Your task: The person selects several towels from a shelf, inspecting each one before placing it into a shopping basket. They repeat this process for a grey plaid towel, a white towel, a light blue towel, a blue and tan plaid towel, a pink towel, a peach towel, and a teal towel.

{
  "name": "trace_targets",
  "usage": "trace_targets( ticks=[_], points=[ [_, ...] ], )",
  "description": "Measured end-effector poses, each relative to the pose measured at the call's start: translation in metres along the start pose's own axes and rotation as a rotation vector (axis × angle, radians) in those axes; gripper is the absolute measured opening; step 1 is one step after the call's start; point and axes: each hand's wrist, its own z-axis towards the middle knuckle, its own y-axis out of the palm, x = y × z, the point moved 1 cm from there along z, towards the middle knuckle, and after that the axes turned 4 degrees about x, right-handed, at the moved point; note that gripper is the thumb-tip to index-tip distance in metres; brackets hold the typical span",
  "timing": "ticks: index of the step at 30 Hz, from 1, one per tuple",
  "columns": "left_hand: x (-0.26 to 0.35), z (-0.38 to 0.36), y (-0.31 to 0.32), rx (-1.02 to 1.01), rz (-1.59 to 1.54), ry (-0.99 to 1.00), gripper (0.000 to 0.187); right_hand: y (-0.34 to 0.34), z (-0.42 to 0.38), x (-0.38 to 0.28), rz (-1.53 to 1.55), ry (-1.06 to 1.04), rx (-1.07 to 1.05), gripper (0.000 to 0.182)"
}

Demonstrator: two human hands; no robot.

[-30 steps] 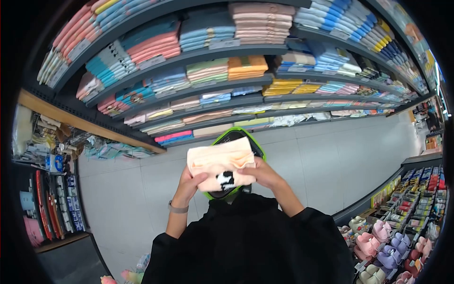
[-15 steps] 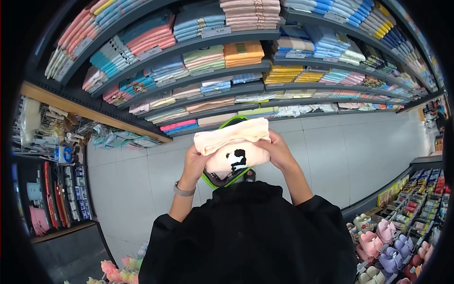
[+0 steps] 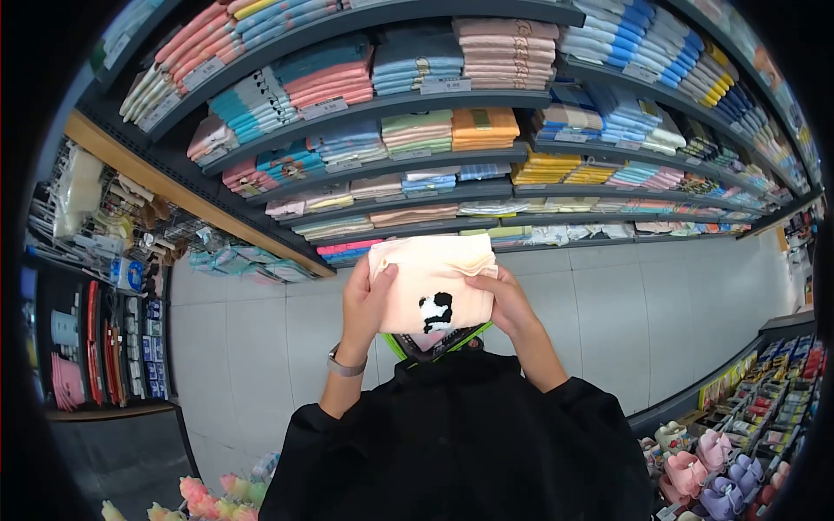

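A folded, pale peach towel (image 3: 417, 282) with a black-and-white panda on its lower part is stretched between my two hands. My left hand (image 3: 367, 295) grips its left edge, thumb on top and fingers underneath. On the opposite edge, my right hand (image 3: 508, 300) holds it the same way, with the thumb pressing a small fold near the upper right corner. Beneath the towel, a shopping basket with a bright green rim (image 3: 473, 335) shows only in part; most of it is hidden.
Ahead stand long shelves (image 3: 391, 106) stacked with folded towels and price tags. Grey tiled floor (image 3: 608, 304) lies between. Slippers (image 3: 686, 469) and small packets fill a display at lower right. Racks of goods (image 3: 104, 347) line the left side, with pastel plush-like items (image 3: 204, 495) at lower left.
The towel's upper flap, folded over before, now lies flatter, and the panda sits lower on a smoother surface. My hands have come slightly lower. The view has shifted, and the basket is more covered.
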Motion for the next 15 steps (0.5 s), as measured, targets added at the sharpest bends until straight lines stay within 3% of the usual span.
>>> trace_targets(
  ticks=[2,4,6,8,10,15],
  points=[
    [0.013,-0.004,0.000,-0.027,0.239,0.106,0.033,0.003,0.007,0.005,0.027,-0.016,-0.018,0.034],
    [0.036,-0.024,0.017,-0.091,0.599,0.429,0.033,-0.004,0.023,0.017,0.153,-0.030,-0.035,0.032],
    [0.045,-0.045,0.040,-0.353,0.905,0.843,0.040,-0.003,0.032,0.024,0.277,-0.040,-0.050,0.031],
    [0.056,-0.071,0.069,-0.497,1.085,0.762,0.042,0.014,0.041,0.029,0.682,0.022,-0.430,0.026],
    [0.036,-0.078,0.080,-0.558,1.071,0.901,0.040,0.028,0.041,0.023,0.708,0.031,-0.485,0.020],
    [0.029,-0.070,0.073,-0.576,1.021,0.894,0.035,0.062,0.031,-0.001,0.617,-0.011,-0.561,0.021]
  ],
)
